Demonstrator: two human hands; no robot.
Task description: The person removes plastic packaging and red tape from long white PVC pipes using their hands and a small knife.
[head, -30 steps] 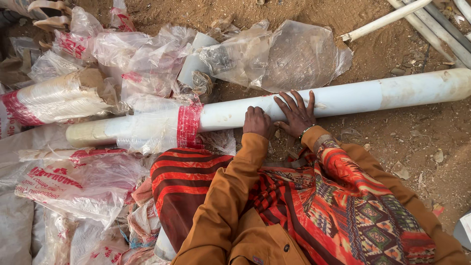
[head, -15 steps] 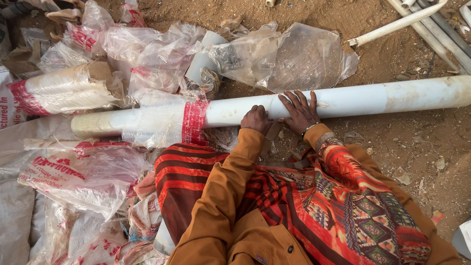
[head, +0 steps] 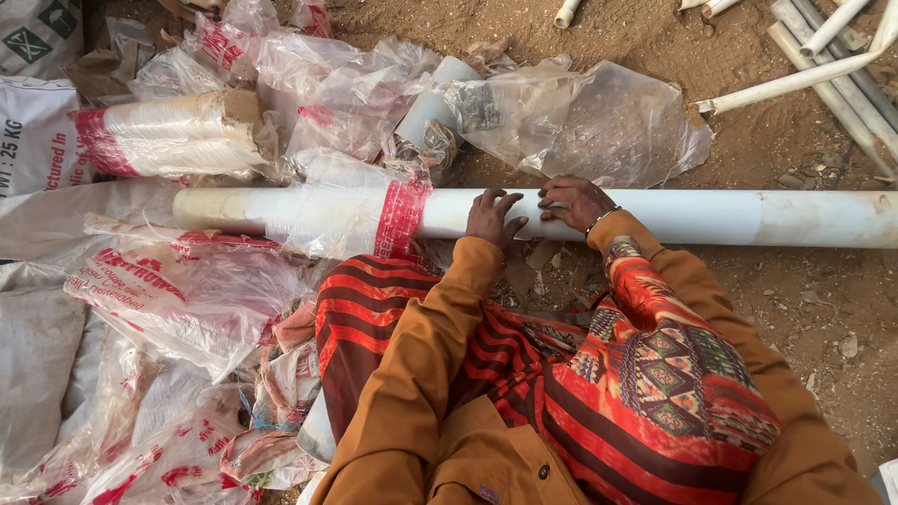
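Note:
A long thick white pipe (head: 711, 217) lies across the dirt from left to right. A clear plastic sleeve with a red printed band (head: 400, 219) covers its left part. My left hand (head: 493, 218) rests on the pipe just right of that red band, fingers spread. My right hand (head: 572, 200) lies flat on the pipe beside it, a thin bangle at the wrist. Both arms wear orange-brown sleeves, and a red patterned cloth (head: 645, 374) drapes over my lap.
Crumpled clear plastic wrappers (head: 580, 122) with red print lie behind and left of the pipe. A wrapped roll (head: 173, 136) sits at the upper left beside white sacks (head: 42, 112). Thin white pipes (head: 823, 56) lie at the upper right on brown soil.
The view has shifted so the pipe now lies level in the frame. Both hands stay on the pipe; my right hand's fingers have turned to point left along it.

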